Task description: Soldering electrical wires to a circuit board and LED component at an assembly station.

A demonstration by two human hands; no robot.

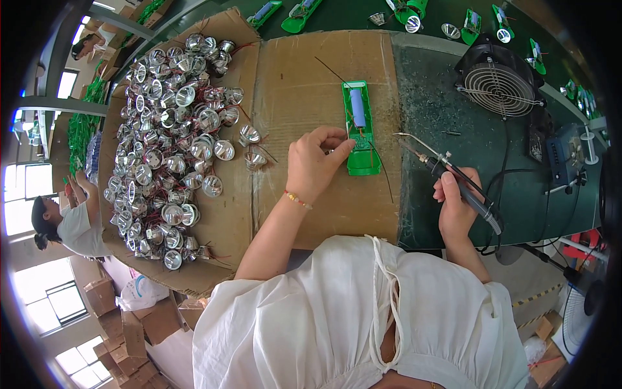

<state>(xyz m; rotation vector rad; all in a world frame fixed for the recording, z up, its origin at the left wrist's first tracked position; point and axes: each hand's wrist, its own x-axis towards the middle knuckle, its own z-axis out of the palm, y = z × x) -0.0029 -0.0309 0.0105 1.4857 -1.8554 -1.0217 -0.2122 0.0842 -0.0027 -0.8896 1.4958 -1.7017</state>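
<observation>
A green plastic flashlight housing (372,162) lies on the cardboard in front of me, its inside facing up. In it sit a blue cylindrical battery (357,107) and a small green circuit board (363,144) with thin wires. My left hand (315,162) is at the housing's left edge, thumb tip touching it and fingers curled in a pinch; what lies between them is hidden. My right hand (457,204) grips a black soldering iron (472,200) with a thin solder feed tube. Its tip points left, just right of the housing and apart from it.
Many silver reflector cups (172,155) with wires fill a cardboard tray at left. A round fan (499,89) and a blue soldering station (562,155) stand at right. More green housings (472,27) lie along the far side. A co-worker (71,220) is at far left.
</observation>
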